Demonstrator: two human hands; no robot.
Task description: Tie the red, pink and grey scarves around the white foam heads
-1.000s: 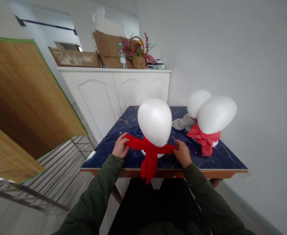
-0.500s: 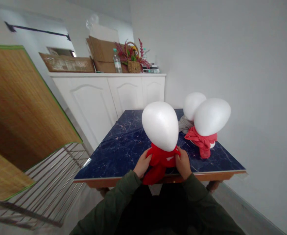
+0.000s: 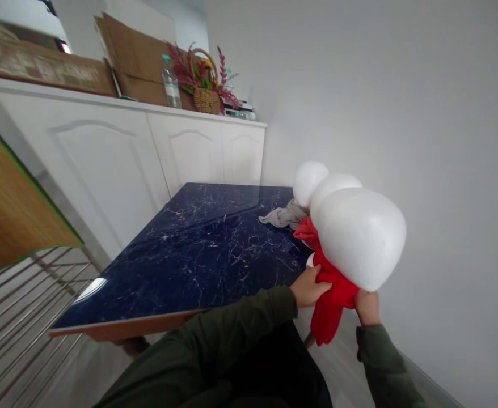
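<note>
I have the left hand (image 3: 309,288) partly closed, pinching red cloth (image 3: 329,317) beneath the nearest white form (image 3: 362,235), at the table's (image 3: 181,255) right; right hand (image 3: 367,307) closure I cannot tell. Cloth slippage could topple the form.

"What sort of place is this?"

"A room in what looks like a home: a white cabinet (image 3: 138,147) with arched panels (image 3: 195,161) stands at the back, topped by a wicker basket (image 3: 207,101) of flowers (image 3: 222,65), a water bottle (image 3: 172,88) and cardboard (image 3: 140,62)."

"What else points that way?"

"A blue, marble-patterned bench (image 3: 181,255) and a green-edged mat (image 3: 11,209) at left."
</note>
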